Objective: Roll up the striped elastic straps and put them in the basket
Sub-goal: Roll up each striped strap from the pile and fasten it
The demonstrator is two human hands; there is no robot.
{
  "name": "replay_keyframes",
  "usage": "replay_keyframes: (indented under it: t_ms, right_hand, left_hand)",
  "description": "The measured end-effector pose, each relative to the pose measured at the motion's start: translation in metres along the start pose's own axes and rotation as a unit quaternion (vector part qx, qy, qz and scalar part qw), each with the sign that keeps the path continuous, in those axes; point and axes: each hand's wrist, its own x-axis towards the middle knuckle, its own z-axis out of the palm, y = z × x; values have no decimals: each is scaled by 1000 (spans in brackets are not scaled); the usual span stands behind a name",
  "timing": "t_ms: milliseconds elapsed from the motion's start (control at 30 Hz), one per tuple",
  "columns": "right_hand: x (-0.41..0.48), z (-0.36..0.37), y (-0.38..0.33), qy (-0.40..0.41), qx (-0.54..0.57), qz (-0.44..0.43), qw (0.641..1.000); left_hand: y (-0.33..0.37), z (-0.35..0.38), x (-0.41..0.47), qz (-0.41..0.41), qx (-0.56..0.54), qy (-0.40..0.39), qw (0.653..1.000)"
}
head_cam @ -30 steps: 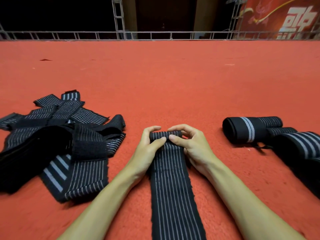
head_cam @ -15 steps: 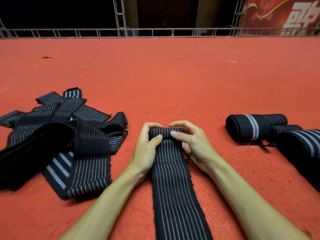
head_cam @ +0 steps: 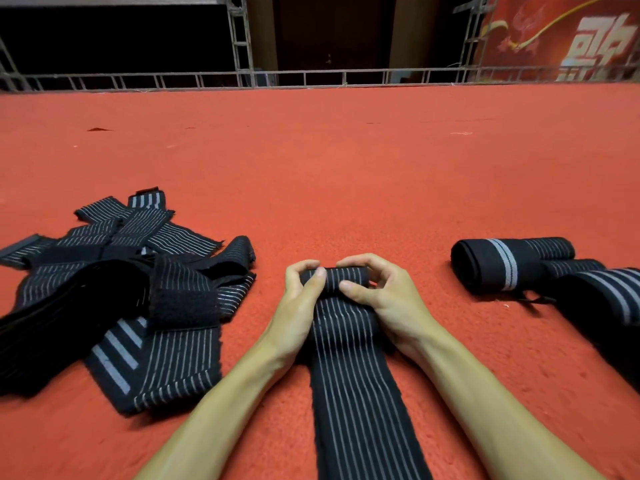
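Lettering shows in one place only: a red banner at the far top right.

The red banner (head_cam: 554,36) hangs behind the metal truss (head_cam: 471,32) at the back of the red floor. It carries large white characters (head_cam: 601,43) in a blocky East Asian script. The frame edge on the right and the low railing (head_cam: 346,77) below cut them off, so only parts of strokes show and no word can be read with certainty.
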Motion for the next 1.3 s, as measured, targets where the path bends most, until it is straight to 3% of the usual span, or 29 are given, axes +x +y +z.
replay_keyframes:
  t_ms: [133, 367, 467, 600, 667, 767, 1000, 1200, 1300]
  right_hand:
    - [1, -2, -1, 1, 14, -10, 1000]
    - [2, 0, 3, -16, 32, 20, 999]
    - [2, 4, 2, -9, -6, 35, 999]
    - [1, 9, -1, 25, -179, 11, 984]
    - [-1, 9, 0, 32, -191, 1, 981]
    - [-2, 7, 0, 37, -177, -22, 983]
    - [-4, 9, -5, -8, 24, -68, 997]
    - [-2, 7, -5, -20, 23, -93, 995]
    - [-1, 8, -1, -5, 16, -58, 998]
  left_hand:
    - [0, 1, 0, -3, 40, -12, 999]
    - [-4, -4, 1, 74, 41, -21, 996]
    - [-3, -5, 0, 87, 15, -25, 996]
    - [-5, -5, -1, 87, 8, -51, 995]
    - [-5, -5, -1, 84, 6, -64, 994]
    - [-4, -5, -2, 78, 1, -78, 994]
    - [-5, 3, -1, -9, -99, -67, 993]
    - [-6, -1, -2, 7, -82, -61, 995]
    - [-6, -3, -2, 30, -100, -68, 992]
